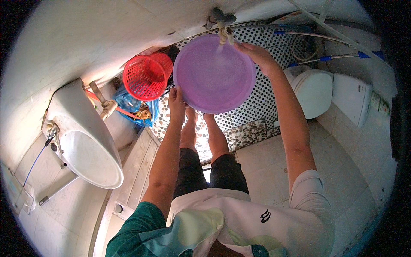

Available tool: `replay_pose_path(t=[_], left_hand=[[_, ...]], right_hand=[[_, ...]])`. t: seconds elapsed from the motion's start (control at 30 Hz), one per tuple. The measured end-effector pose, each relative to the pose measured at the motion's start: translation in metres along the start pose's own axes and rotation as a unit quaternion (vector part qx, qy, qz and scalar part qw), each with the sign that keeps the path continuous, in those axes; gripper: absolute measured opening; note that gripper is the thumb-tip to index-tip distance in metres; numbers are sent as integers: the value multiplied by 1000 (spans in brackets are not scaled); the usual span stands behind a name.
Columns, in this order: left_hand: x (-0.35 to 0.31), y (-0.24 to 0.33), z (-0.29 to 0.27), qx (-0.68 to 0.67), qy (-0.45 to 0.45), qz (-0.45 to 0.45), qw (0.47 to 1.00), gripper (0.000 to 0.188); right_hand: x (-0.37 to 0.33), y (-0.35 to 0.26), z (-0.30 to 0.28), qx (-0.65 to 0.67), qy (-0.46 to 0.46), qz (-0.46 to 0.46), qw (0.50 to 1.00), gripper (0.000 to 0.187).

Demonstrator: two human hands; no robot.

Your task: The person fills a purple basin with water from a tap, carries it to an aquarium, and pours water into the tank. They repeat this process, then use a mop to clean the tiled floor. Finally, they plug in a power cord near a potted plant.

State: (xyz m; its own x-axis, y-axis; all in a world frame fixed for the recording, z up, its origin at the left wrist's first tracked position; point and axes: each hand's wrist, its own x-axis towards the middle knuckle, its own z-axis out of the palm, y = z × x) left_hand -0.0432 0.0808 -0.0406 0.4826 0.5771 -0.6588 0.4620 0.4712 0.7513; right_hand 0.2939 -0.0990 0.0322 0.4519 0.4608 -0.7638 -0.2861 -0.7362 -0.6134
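Note:
A round purple basin (214,81) is under a wall tap (223,33), and a thin stream of water runs from the spout into it. At the basin's near left rim, my left hand (176,100) is closed with the thumb over the edge; its other fingers are mostly hidden below. My right hand (258,56) grips the far right rim, close beside the spout, its fingers partly hidden by the basin. Water in the basin is hard to make out against the purple.
Left of the basin stands a red perforated basket (145,77), with a blue plastic bag (130,105) by it. A white washbasin (87,150) is at the left, a toilet (314,94) at the right. Blue-ended poles (327,58) lean at the far right, above black-and-white checked tiles (267,92).

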Motion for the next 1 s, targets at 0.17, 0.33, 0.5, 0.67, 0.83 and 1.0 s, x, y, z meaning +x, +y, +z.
replay_pose_path(t=[0.17, 0.33, 0.5, 0.67, 0.83, 1.0], left_hand=[[2, -3, -2, 5, 7, 35, 999, 35], [-2, 4, 2, -49, 33, 3, 998, 31], [0, 6, 1, -63, 45, 13, 997, 30], [3, 6, -2, -74, 33, 21, 997, 29], [-2, 14, 0, -70, 29, 11, 997, 30], [-14, 22, 5, -44, 43, 12, 998, 29]], right_hand=[[3, -1, 8, -81, 23, -7, 996, 98], [2, -14, 17, -157, 54, -39, 985, 99], [4, -25, 20, -221, 70, -29, 972, 105], [-2, -30, 19, -177, 43, -34, 983, 107], [5, -18, 14, -188, 53, -47, 980, 97], [20, 3, 12, -228, 67, -36, 971, 89]])
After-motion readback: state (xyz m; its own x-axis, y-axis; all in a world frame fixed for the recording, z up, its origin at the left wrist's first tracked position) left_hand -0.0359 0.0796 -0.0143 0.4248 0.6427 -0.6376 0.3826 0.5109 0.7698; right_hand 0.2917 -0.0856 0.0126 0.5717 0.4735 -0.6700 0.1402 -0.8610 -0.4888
